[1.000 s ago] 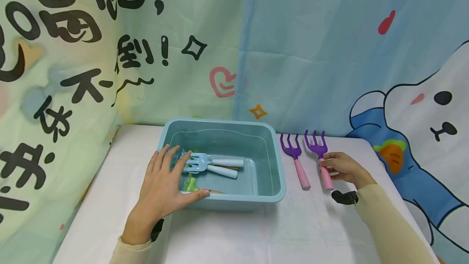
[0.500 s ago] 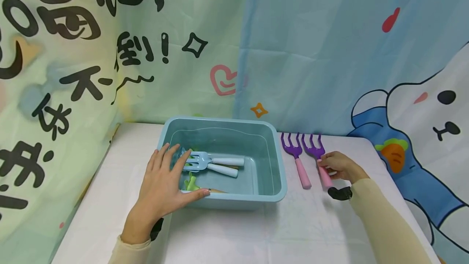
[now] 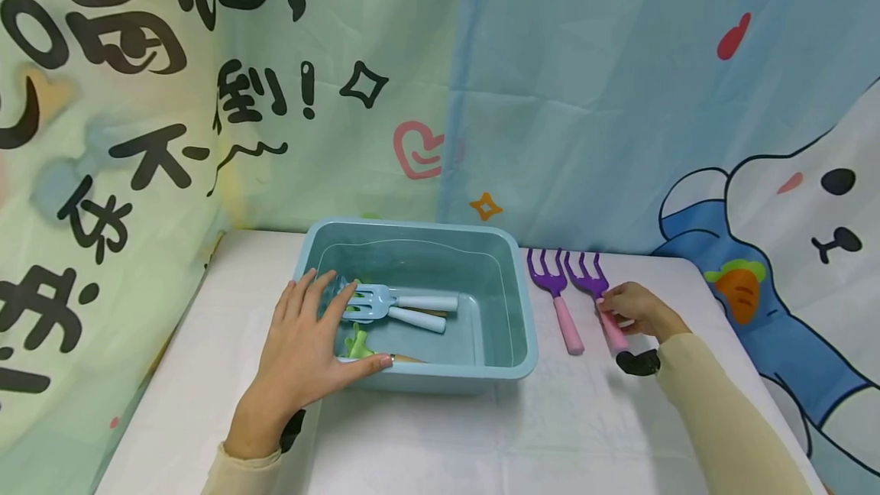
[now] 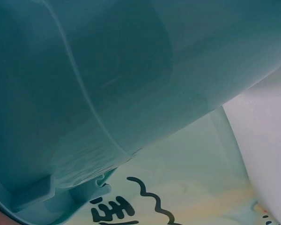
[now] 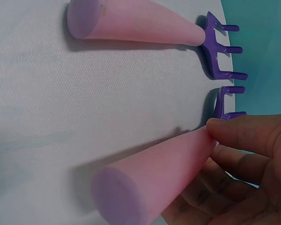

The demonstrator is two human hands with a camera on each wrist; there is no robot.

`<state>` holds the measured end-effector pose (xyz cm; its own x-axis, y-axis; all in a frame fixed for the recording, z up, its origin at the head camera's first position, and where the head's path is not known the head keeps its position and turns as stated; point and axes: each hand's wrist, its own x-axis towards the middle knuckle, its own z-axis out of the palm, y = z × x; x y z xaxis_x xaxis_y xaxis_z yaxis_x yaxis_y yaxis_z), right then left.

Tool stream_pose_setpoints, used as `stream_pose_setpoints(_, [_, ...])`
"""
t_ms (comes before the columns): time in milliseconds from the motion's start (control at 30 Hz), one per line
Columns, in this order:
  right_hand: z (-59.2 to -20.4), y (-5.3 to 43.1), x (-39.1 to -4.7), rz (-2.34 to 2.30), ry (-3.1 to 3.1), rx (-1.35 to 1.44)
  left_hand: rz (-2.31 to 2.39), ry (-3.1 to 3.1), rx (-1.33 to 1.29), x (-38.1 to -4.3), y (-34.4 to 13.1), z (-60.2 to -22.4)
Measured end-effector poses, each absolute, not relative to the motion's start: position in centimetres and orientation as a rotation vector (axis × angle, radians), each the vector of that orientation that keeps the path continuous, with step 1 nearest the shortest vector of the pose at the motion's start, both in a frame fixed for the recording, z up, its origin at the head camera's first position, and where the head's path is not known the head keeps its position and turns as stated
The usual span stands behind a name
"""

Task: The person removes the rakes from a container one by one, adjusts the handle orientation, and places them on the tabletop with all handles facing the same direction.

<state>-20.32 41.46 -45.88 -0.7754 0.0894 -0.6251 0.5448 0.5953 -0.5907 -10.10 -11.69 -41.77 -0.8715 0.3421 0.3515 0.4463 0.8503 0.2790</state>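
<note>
In the head view my right hand (image 3: 639, 310) pinches the pink handle of a purple three-pronged hand rake (image 3: 590, 281) by its upper part. The right wrist view shows thumb and fingers on that handle (image 5: 154, 173), near where it meets the purple head. A matching hand rake (image 3: 565, 323) lies alongside to the left, its prongs pointing to the back. My left hand (image 3: 305, 342) rests spread over the left front corner of a blue-green plastic bin (image 3: 447, 374), thumb along the front rim. Only the bin's wall (image 4: 107, 93) fills most of the left wrist view.
Inside the bin lie light blue garden forks (image 3: 419, 319) with pale handles, and a green tool (image 3: 357, 344) partly behind the front rim. A white cloth covers the table (image 3: 550, 434). Printed curtains (image 3: 584, 98) hang right behind its back edge and at the left.
My right hand has shifted slightly left, swinging the held hand rake's head toward the other rake. The left hand stays on the bin.
</note>
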Motion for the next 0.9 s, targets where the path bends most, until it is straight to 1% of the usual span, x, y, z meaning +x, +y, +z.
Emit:
stream_pose_setpoints(233, [-44.3, 41.4, -20.2, -1.138, 2.274, 0.454, -0.52, -2.749, -0.598, -10.2, -11.6, -41.8])
stream_pose_setpoints(367, [-42.7, 40.4, -20.3, -1.136, 2.368, 0.321, -0.518, -2.758, -0.595, -10.1, -11.7, -41.8])
stream_pose_setpoints(733, [-34.2, 31.6, -20.6, -1.209, 2.535, -0.148, -0.523, -2.743, -0.591, -10.0, -11.7, -41.7])
stream_pose_setpoints(900, [-31.4, 27.4, -20.2, -1.162, 2.535, -0.317, -0.525, -2.738, -0.591, -10.1, -11.8, -41.9])
